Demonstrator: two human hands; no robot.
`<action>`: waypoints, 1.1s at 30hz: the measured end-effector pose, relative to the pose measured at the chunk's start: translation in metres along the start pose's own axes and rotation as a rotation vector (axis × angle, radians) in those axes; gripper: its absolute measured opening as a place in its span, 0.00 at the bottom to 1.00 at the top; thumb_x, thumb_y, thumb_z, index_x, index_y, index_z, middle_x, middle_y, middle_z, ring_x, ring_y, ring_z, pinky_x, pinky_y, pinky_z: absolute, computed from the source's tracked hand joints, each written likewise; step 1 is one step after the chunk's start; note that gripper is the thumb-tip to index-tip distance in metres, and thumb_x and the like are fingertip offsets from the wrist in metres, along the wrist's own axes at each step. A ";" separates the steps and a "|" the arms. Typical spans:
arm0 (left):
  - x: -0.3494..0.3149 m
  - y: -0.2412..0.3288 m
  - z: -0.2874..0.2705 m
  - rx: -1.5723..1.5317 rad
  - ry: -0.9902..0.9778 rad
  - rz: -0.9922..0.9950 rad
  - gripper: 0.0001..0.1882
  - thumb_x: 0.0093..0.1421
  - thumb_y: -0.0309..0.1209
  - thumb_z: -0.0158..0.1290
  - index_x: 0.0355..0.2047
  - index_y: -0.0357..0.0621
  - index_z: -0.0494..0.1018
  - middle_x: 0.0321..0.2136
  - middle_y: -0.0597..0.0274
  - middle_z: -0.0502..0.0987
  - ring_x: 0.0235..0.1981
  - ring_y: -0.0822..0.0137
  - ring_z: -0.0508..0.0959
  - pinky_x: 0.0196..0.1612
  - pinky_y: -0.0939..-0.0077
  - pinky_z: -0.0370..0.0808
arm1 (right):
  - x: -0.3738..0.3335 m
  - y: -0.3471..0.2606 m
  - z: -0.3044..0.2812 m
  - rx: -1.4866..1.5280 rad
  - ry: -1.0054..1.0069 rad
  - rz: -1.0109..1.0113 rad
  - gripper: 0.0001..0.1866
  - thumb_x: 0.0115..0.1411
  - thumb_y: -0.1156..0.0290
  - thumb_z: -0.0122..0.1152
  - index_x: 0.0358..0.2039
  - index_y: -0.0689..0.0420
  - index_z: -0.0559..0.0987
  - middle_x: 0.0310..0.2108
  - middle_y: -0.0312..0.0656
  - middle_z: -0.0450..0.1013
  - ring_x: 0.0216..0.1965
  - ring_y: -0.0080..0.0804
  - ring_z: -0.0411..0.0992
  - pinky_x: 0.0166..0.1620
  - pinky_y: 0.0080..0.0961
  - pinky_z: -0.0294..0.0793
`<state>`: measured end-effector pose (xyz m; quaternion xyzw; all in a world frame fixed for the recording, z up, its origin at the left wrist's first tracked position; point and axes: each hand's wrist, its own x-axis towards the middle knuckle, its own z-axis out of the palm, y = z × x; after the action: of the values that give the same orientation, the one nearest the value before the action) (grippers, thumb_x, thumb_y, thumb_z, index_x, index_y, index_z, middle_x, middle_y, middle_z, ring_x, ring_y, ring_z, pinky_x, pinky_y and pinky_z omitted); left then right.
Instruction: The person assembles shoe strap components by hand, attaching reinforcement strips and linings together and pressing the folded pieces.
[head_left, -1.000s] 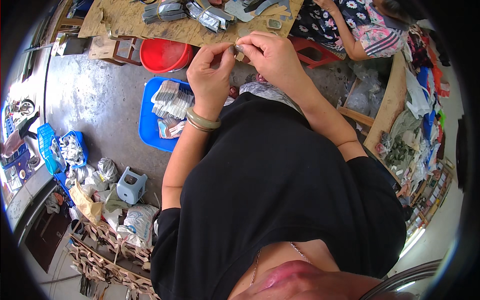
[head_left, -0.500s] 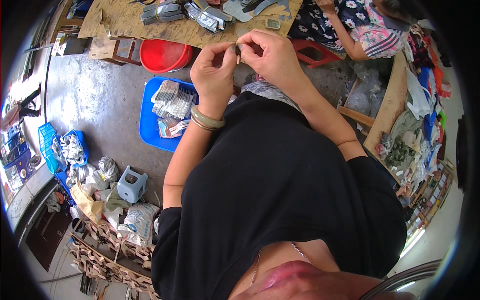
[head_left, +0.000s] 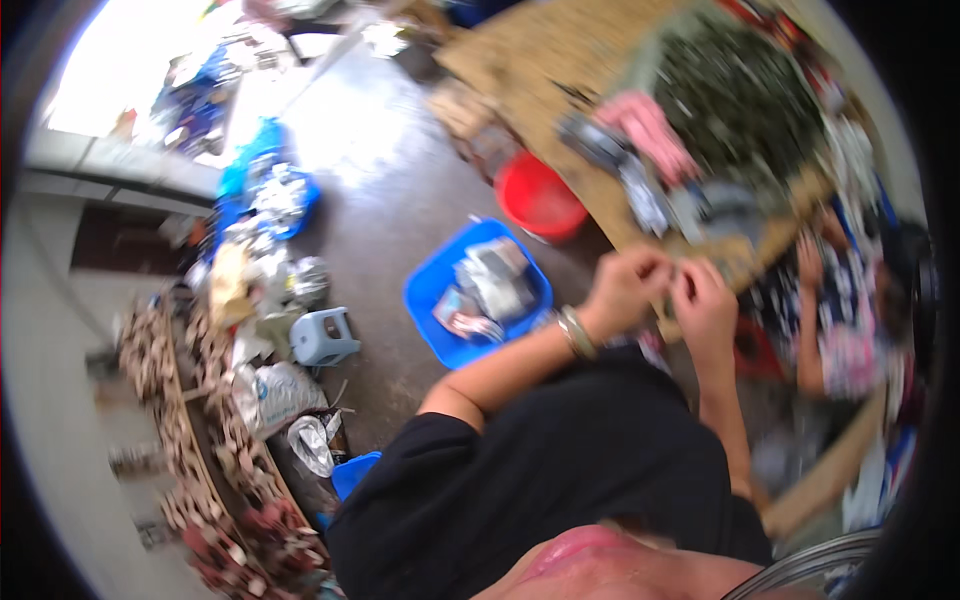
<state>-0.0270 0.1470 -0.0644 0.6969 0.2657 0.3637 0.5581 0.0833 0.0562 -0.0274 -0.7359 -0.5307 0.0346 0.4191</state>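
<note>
My left hand (head_left: pixel 628 288), with bangles (head_left: pixel 576 333) at the wrist, is closed in a pinch close to the near edge of a wooden table (head_left: pixel 530 60). Beside it my right hand (head_left: pixel 704 308) is pinched too, the two sets of fingertips almost meeting. Whatever is between the fingers is too small and blurred to make out. On the table beyond my hands lie grey bundled strips (head_left: pixel 640 190), a pink bundle (head_left: pixel 650 130) and a large heap of dark green pieces (head_left: pixel 735 95). Flat grey pieces (head_left: pixel 725 212) lie just past my right hand.
A red bucket (head_left: pixel 520 195) and a blue basin (head_left: pixel 425 300) with bundled pieces stand on the floor left of my hands. A grey-blue stool (head_left: pixel 322 337), filled sacks (head_left: pixel 278 398) and racks of brown pieces (head_left: pixel 215 420) are farther left. Another person (head_left: pixel 850 350) sits at the right.
The whole view has swung, so the floor things and table appear farther right, and more of the table shows, with the green heap and pink bundle. My hands stay pinched together.
</note>
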 end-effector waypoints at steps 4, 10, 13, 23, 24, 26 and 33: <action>0.000 0.000 -0.008 -0.037 0.017 -0.091 0.05 0.56 0.26 0.57 0.30 0.36 0.75 0.23 0.65 0.75 0.26 0.80 0.73 0.29 0.82 0.73 | 0.005 -0.009 0.013 -0.027 0.044 -0.049 0.03 0.53 0.79 0.58 0.29 0.60 0.73 0.26 0.46 0.69 0.25 0.46 0.70 0.28 0.35 0.69; -0.002 0.005 -0.014 -0.038 0.059 -0.102 0.04 0.58 0.24 0.54 0.33 0.36 0.75 0.26 0.70 0.75 0.28 0.82 0.72 0.32 0.86 0.72 | 0.013 -0.023 0.007 0.086 0.034 -0.126 0.04 0.53 0.81 0.57 0.30 0.61 0.73 0.26 0.44 0.69 0.23 0.42 0.70 0.26 0.32 0.68; 0.001 0.011 -0.015 -0.193 0.057 -0.153 0.04 0.59 0.23 0.53 0.34 0.36 0.74 0.27 0.70 0.75 0.29 0.82 0.72 0.33 0.87 0.71 | 0.017 -0.026 0.002 0.157 0.016 -0.073 0.04 0.52 0.81 0.58 0.29 0.61 0.74 0.26 0.45 0.69 0.22 0.42 0.70 0.26 0.32 0.68; 0.013 0.037 -0.024 -0.244 0.009 -0.131 0.06 0.59 0.23 0.53 0.35 0.33 0.76 0.29 0.67 0.78 0.30 0.79 0.75 0.36 0.84 0.72 | 0.027 -0.022 -0.006 0.129 0.131 -0.174 0.03 0.51 0.77 0.59 0.28 0.60 0.76 0.25 0.42 0.70 0.23 0.40 0.70 0.27 0.29 0.70; 0.016 0.037 -0.024 -0.302 0.003 -0.175 0.06 0.60 0.23 0.53 0.36 0.33 0.76 0.29 0.66 0.78 0.30 0.79 0.75 0.36 0.85 0.72 | 0.027 -0.020 -0.005 0.100 0.129 -0.134 0.03 0.51 0.77 0.59 0.28 0.60 0.76 0.25 0.42 0.70 0.23 0.40 0.70 0.27 0.29 0.70; 0.016 0.041 -0.020 -0.349 -0.026 -0.198 0.07 0.60 0.23 0.53 0.36 0.31 0.75 0.30 0.64 0.79 0.30 0.78 0.76 0.36 0.85 0.73 | 0.024 -0.016 -0.005 0.179 0.159 -0.136 0.03 0.51 0.76 0.60 0.27 0.60 0.76 0.24 0.42 0.71 0.23 0.38 0.71 0.27 0.27 0.71; 0.009 0.040 -0.010 -0.303 -0.064 -0.217 0.07 0.58 0.24 0.56 0.36 0.33 0.76 0.29 0.65 0.79 0.29 0.80 0.75 0.34 0.87 0.72 | 0.010 -0.006 -0.012 0.114 0.147 -0.106 0.04 0.50 0.76 0.61 0.27 0.60 0.75 0.25 0.42 0.71 0.23 0.39 0.72 0.26 0.28 0.71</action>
<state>-0.0313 0.1501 -0.0225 0.5834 0.2633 0.3149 0.7008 0.0888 0.0585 -0.0117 -0.6823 -0.5337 -0.0116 0.4995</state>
